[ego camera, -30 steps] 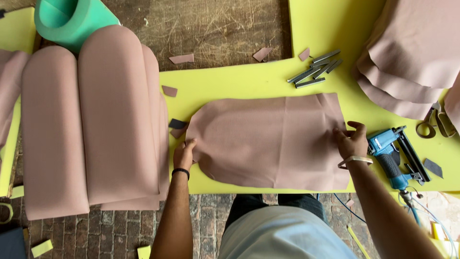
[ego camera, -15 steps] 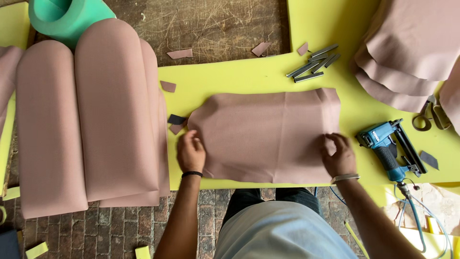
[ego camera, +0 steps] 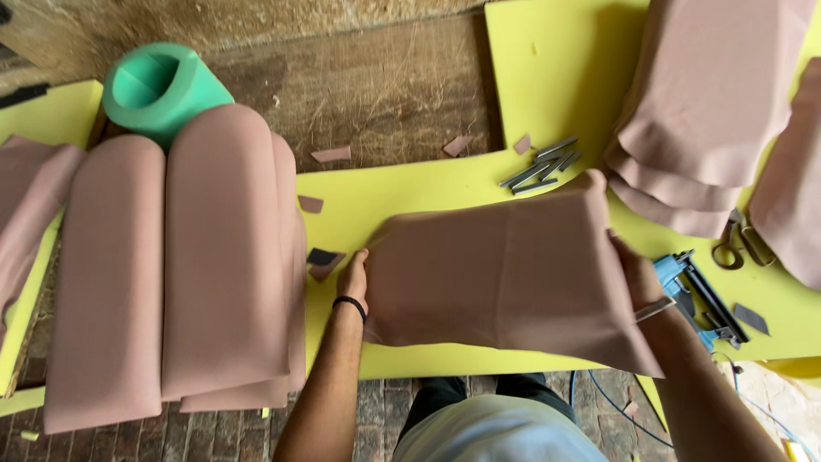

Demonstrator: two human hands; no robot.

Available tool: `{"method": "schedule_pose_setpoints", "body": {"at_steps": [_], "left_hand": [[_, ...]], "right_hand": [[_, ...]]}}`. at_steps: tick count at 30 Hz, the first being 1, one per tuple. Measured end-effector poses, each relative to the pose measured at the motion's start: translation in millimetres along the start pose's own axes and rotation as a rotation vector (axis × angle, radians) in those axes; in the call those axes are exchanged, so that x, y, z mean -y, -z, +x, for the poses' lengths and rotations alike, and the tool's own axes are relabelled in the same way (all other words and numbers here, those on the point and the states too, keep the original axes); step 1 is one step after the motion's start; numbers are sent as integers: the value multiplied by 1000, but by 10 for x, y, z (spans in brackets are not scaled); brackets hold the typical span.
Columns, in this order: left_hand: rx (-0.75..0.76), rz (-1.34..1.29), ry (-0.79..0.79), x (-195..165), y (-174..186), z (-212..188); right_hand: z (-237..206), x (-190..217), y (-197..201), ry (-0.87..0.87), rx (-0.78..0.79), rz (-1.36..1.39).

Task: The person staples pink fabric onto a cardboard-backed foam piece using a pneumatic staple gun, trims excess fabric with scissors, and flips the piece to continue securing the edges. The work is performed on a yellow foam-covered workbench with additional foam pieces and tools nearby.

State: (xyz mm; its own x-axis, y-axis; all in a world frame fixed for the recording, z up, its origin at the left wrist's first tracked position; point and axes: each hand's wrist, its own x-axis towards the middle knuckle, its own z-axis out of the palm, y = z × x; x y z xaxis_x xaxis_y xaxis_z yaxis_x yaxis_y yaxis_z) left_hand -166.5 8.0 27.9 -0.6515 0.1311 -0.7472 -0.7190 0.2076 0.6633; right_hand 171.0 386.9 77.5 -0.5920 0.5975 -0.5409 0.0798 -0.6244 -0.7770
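A dusty-pink fabric-covered panel (ego camera: pixel 505 274) is tilted up off the yellow foam sheet (ego camera: pixel 402 192) in front of me. My left hand (ego camera: pixel 353 278) grips its left edge, with a black band on the wrist. My right hand (ego camera: pixel 637 278) grips its right edge and is partly hidden behind the panel. The panel's near edge hangs toward my body.
Several finished pink rounded cushions (ego camera: pixel 171 265) lie at the left beside a green foam tube (ego camera: pixel 158 90). More pink fabric pieces (ego camera: pixel 710 103) are stacked at the upper right. A blue staple gun (ego camera: pixel 697 295), scissors (ego camera: pixel 740 244), staple strips (ego camera: pixel 539 167) and fabric scraps (ego camera: pixel 329 156) lie on the foam.
The panel lay flat on the foam with my hands pressing its ends. Now both hands hold its edges and have lifted and tilted it toward me.
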Motion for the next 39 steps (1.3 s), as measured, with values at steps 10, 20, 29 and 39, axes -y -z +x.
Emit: {"method": "schedule_pose_setpoints", "body": {"at_steps": [10, 20, 29, 39], "left_hand": [[492, 243, -145, -195, -1699, -618], [1057, 9, -834, -2296, -1553, -1472], [1228, -179, -587, -2198, -1381, -1217], [798, 512, -1118, -2269, -1510, -1211]], "right_hand": [[-632, 1339, -1538, 463, 95, -116], [-991, 1574, -2989, 182, 451, -242], [-318, 1521, -3389, 416, 205, -1], [39, 881, -3374, 418, 331, 622]]}}
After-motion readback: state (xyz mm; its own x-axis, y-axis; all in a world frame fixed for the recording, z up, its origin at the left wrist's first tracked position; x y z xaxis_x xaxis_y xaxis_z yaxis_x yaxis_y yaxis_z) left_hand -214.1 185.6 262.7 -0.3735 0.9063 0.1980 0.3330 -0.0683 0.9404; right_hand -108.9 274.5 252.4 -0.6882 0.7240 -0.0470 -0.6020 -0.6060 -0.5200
